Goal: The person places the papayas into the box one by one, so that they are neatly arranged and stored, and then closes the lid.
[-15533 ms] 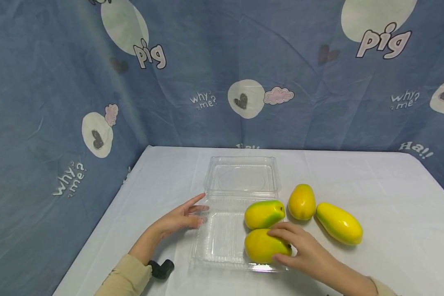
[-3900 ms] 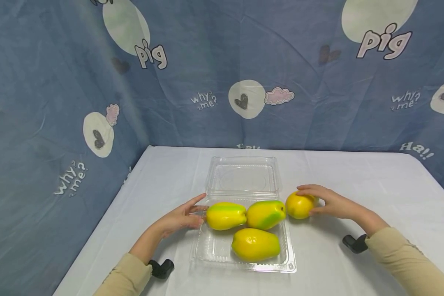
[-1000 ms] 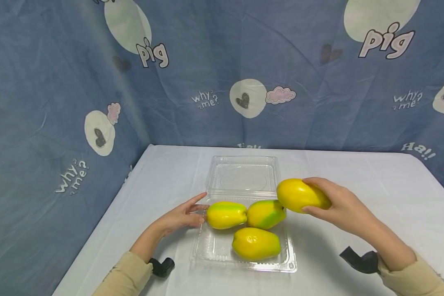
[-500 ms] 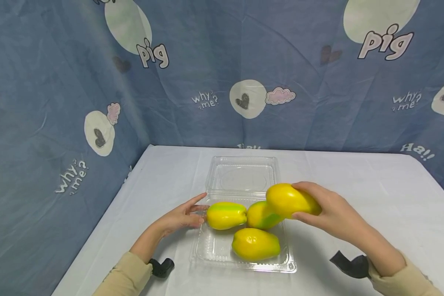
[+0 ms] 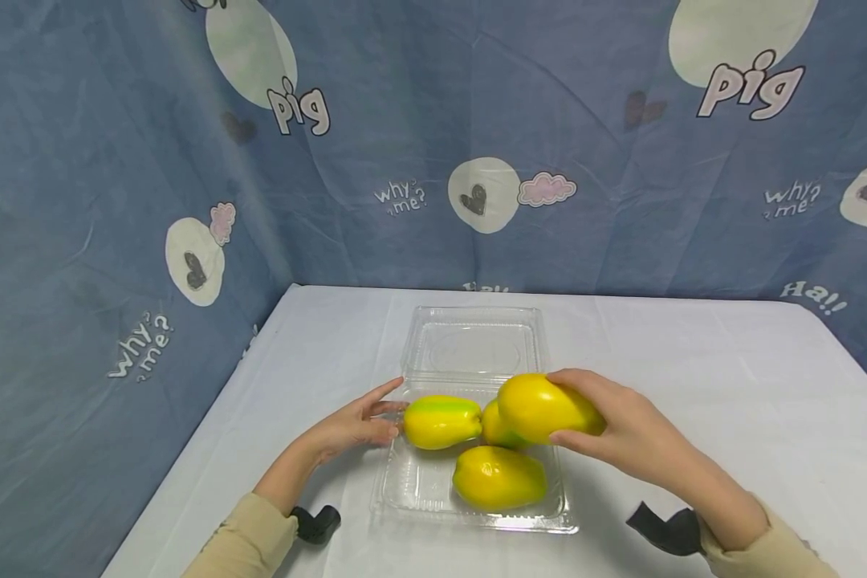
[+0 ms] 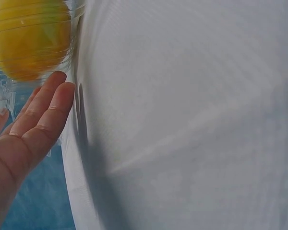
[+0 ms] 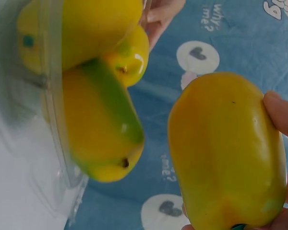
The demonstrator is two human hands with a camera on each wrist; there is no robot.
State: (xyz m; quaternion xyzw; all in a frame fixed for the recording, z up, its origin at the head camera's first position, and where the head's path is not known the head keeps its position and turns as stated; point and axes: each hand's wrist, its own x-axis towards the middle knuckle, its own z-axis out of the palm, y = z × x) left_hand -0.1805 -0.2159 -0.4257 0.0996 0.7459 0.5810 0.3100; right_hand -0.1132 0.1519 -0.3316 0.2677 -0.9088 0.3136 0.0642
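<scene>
My right hand [image 5: 624,425] grips a plump yellow papaya [image 5: 545,407], thumb on the near side and fingers on the far side. The papaya hangs over the right part of a clear plastic clamshell box [image 5: 433,494]; the right wrist view shows it apart from the others. Three papayas lie in the box: a yellow one with a green stripe [image 5: 442,421] at back left, a green-patched one [image 7: 105,124] at back right, partly hidden in the head view, and a yellow one [image 5: 500,478] in front. My left hand [image 5: 347,423] rests with extended fingers at the box's left wall.
The box's lid [image 5: 474,341] lies folded back behind it. A white cloth covers the table [image 5: 730,385], and a blue printed curtain [image 5: 585,241] hangs along its back and left. Black straps [image 5: 316,526] show at both wrists.
Over the last second my right hand has carried the papaya left and lower over the box. Since the oldest frame, the green-striped papaya has come into the box. The left hand stays put.
</scene>
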